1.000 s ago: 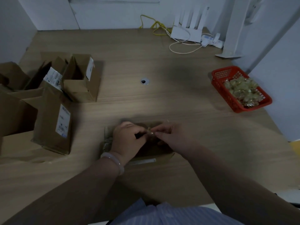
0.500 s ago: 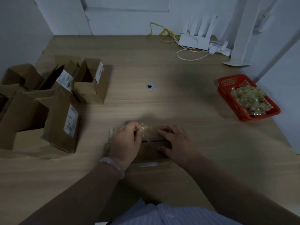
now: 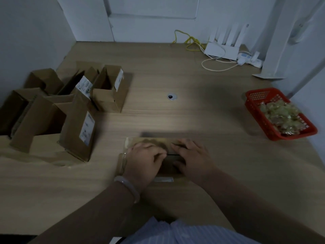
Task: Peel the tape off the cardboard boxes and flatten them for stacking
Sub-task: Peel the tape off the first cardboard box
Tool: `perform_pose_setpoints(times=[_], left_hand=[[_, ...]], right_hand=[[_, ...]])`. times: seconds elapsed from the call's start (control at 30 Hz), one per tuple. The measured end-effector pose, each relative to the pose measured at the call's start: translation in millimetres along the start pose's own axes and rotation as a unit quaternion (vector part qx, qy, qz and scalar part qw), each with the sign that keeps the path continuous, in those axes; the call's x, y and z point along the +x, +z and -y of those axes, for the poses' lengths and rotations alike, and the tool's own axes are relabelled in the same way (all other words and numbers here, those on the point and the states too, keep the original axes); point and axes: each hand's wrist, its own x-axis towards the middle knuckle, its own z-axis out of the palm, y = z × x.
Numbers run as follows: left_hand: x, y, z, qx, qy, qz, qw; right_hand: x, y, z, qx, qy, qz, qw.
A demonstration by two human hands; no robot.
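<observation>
A small cardboard box (image 3: 153,141) lies low on the wooden table right in front of me, with shiny clear tape (image 3: 123,156) along its left side and top. My left hand (image 3: 145,160), a pale bangle on its wrist, sits on the box's left half with fingers curled at the tape by the middle seam. My right hand (image 3: 192,155) rests on the right half, fingers spread and pressing down. Most of the box top is hidden under both hands.
Several opened cardboard boxes (image 3: 77,120) with white labels crowd the table's left side. A red basket (image 3: 258,110) of crumpled tape wads stands at the right. A white router (image 3: 222,51) and cables lie at the back. A cable grommet (image 3: 172,96) sits mid-table.
Both hands first pinched the tape together over the box. The right hand then let go and now lies flat on the box; the left hand has drawn back slightly left.
</observation>
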Motion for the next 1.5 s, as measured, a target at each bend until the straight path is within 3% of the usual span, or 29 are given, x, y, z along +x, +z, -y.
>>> perform_pose_setpoints(times=[0.17,0.57,0.73,0.9,1.0,1.13,1.4,1.5], left_hand=[[12,8,-8,0.036,-0.088,0.064,0.993],[3,-14,22,0.011,-0.064,-0.046,0.997],[2,-11,27,0.076,-0.002,0.027,0.997],[-8,-3,21,0.017,0.027,0.054,0.998],[-6,-5,20,-0.052,-0.021,0.047,0.997],[-2,-2,15,-0.054,-0.096,0.045,0.993],[2,-1,12,-0.03,-0.08,0.052,0.995],[-2,-4,14,-0.065,-0.09,0.012,0.994]], right_hand=[[-3,2,-2,-0.006,-0.051,-0.005,0.999],[-2,9,-6,-0.005,-0.039,-0.025,0.999],[0,9,-5,-0.005,-0.041,-0.022,0.999],[1,9,-4,-0.009,-0.045,-0.022,0.999],[2,8,-3,-0.002,-0.048,-0.021,0.999],[3,6,-1,-0.003,-0.043,-0.03,0.999],[8,11,9,0.012,-0.079,-0.022,0.997],[7,11,8,0.01,-0.082,-0.03,0.996]])
